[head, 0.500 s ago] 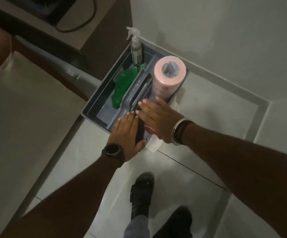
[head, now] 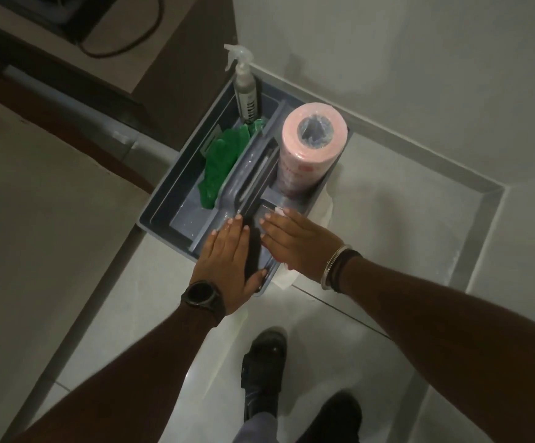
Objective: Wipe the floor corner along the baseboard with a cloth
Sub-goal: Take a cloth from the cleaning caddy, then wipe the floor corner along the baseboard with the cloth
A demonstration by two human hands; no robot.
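Note:
A grey cleaning caddy [head: 159, 203] stands on the tiled floor against the baseboard [head: 413, 143]. In it are a pink roll of cloths [head: 310, 148] standing upright, a crumpled green cloth [head: 224, 164] and a spray bottle [head: 245, 87]. A white cloth [head: 325, 206] sticks out from under the caddy's right side. My left hand [head: 227, 260] lies flat over the caddy's near end, thumb at the rim. My right hand [head: 301, 244] hovers flat beside it, fingers spread, holding nothing. The floor corner [head: 493, 193] lies to the right.
A pale mattress [head: 36, 235] fills the left side. A brown cabinet [head: 183, 68] stands behind the caddy, with a cable on top. My feet in dark sandals [head: 263, 372] stand on the tiles below my arms. Open floor lies between the caddy and the corner.
My right hand has drawn back a little toward me, away from the pink roll. The left hand and the caddy have hardly moved.

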